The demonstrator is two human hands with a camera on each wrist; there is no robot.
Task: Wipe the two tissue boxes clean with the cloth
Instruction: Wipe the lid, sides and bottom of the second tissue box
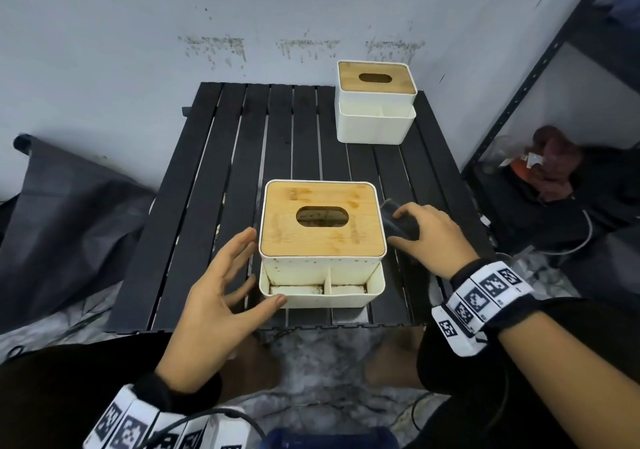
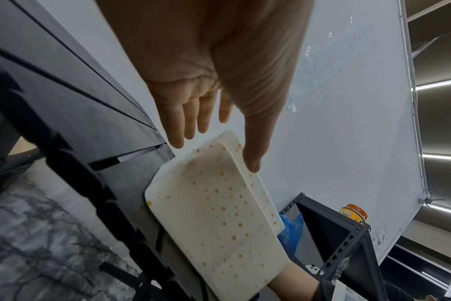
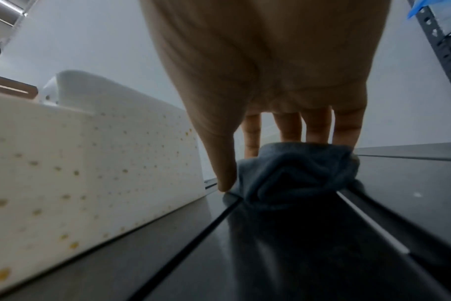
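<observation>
Two boxes on the table (image 1: 214,158): spotted near box (image 1: 322,241) at the near edge, far box (image 1: 376,102) far right. Left hand (image 1: 221,296) spread beside the near box, thumb touching its corner; right hand (image 1: 427,234) bunching the cloth (image 1: 398,218) just right of it. Pick-up step, probably; next, lifting the cloth onto the stains with the box steadied.

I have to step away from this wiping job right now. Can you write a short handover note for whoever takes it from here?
Left hand: open, thumb touching the near tissue box at its front left corner.
Right hand: gripping the grey cloth on the black table, just right of that box.
Far tissue box: at the table's back right, untouched.
Done: cloth in hand. The near box still shows yellow spots on its sides.
Left: wipe the near box, then the far one.
</observation>
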